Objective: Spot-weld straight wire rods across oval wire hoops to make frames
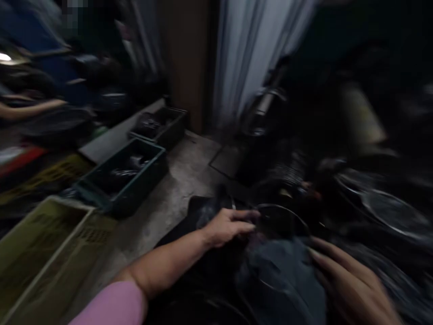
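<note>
A dim, motion-blurred view looking down over a person's two bare hands in a cluttered, dark work space. The left hand [227,225], at the end of a bare forearm with a pink sleeve [113,307] at the bottom edge, reaches forward with fingers bent over the near rim of a thin dark ring [282,211], seemingly a wire or metal hoop; whether the fingers truly grip it or only rest on it cannot be told in the blur. The ring lies roughly flat just ahead and to the right of that hand, its long axis running left to right, its far side lost in darkness. The right hand [348,282] sits nearer the viewer at lower right, partly cut off by the frame edge, fingers loosely spread and released, lying on or just above a dark grey cloth-like mass [280,275] between the two hands. What that mass is cannot be made out. Far left of the left hand stand a yellow-green crate [43,253] and two dark green crates [125,174] on a concrete floor [176,189]. Beyond the hands hangs a pale curtain [250,49]. Everything right of the hands is black blur.
</note>
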The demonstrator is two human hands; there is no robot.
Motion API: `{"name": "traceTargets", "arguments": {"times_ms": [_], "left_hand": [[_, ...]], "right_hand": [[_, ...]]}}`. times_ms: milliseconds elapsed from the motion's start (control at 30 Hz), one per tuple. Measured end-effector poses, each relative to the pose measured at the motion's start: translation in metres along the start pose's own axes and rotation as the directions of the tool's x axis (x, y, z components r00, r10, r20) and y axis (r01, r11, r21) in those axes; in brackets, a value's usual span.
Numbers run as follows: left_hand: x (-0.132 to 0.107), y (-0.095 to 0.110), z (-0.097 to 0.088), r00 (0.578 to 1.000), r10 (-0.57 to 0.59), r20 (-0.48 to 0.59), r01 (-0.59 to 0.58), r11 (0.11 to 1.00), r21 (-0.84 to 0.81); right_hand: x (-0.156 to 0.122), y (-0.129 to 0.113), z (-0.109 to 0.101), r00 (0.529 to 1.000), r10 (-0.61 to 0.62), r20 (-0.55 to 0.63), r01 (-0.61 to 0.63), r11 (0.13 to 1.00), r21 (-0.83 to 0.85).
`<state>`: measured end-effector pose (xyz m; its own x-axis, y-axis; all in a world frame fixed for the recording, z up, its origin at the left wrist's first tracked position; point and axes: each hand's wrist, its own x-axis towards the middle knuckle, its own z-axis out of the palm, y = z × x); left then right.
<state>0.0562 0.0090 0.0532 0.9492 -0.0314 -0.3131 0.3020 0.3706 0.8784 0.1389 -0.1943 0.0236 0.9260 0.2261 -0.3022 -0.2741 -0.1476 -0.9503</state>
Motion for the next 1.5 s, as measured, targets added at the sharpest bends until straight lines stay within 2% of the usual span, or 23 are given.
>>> {"name": "traceTargets", "arguments": {"times_ms": [67, 133, 200, 267, 333, 400, 500, 733, 867, 1033, 1267, 1500], "left_hand": [[0.017, -0.008, -0.002, 0.998, -0.026, 0.05, 0.027, 0.999, -0.027], [0.03, -0.013, -0.004, 1.0, -0.011, -0.025, 0.011, 0.999, -0.035], [0.038, -0.014, -0.005, 0.995, 0.001, -0.095, -0.002, 1.0, -0.015], [0.042, -0.011, -0.004, 0.993, 0.0, -0.116, 0.001, 1.0, 0.005], [0.045, -0.007, -0.003, 0.993, -0.014, -0.115, 0.015, 1.0, 0.006], [0.049, -0.001, -0.001, 0.993, -0.03, -0.115, 0.031, 1.0, 0.004], [0.056, 0.005, 0.001, 0.993, -0.038, -0.113, 0.036, 0.999, -0.018], [0.071, 0.012, 0.001, 0.994, -0.046, -0.1, 0.036, 0.994, -0.104], [0.081, 0.019, 0.002, 0.992, -0.032, -0.122, 0.024, 0.997, -0.067], [0.09, 0.031, 0.004, 0.995, 0.02, -0.095, -0.025, 0.998, -0.055], [0.093, 0.038, 0.006, 0.995, 0.015, -0.096, -0.02, 0.998, -0.053], [0.091, 0.037, 0.009, 0.994, 0.027, -0.107, -0.035, 0.996, -0.076]], "right_hand": [[-0.008, -0.011, -0.017, 0.991, 0.135, -0.013, -0.134, 0.987, 0.091], [-0.004, -0.019, -0.019, 0.981, 0.189, 0.049, -0.195, 0.96, 0.199], [0.002, -0.023, -0.017, 0.984, 0.159, 0.084, -0.175, 0.954, 0.245], [0.007, -0.025, -0.014, 0.992, 0.101, 0.07, -0.113, 0.973, 0.199], [0.009, -0.025, -0.012, 0.999, -0.008, 0.047, 0.005, 0.998, 0.063], [0.011, -0.026, -0.012, 0.99, -0.136, 0.037, 0.139, 0.986, -0.094], [0.016, -0.029, -0.012, 0.977, -0.213, 0.035, 0.215, 0.953, -0.212], [0.031, -0.041, -0.011, 0.989, -0.149, 0.019, 0.15, 0.971, -0.188], [0.038, -0.052, -0.009, 0.993, -0.119, -0.008, 0.117, 0.984, -0.135], [0.043, -0.066, -0.007, 0.997, -0.07, -0.03, 0.068, 0.995, -0.08], [0.049, -0.064, -0.013, 0.995, -0.096, -0.006, 0.095, 0.991, -0.091], [0.05, -0.066, -0.011, 0.997, -0.079, -0.018, 0.079, 0.997, -0.012]]}}
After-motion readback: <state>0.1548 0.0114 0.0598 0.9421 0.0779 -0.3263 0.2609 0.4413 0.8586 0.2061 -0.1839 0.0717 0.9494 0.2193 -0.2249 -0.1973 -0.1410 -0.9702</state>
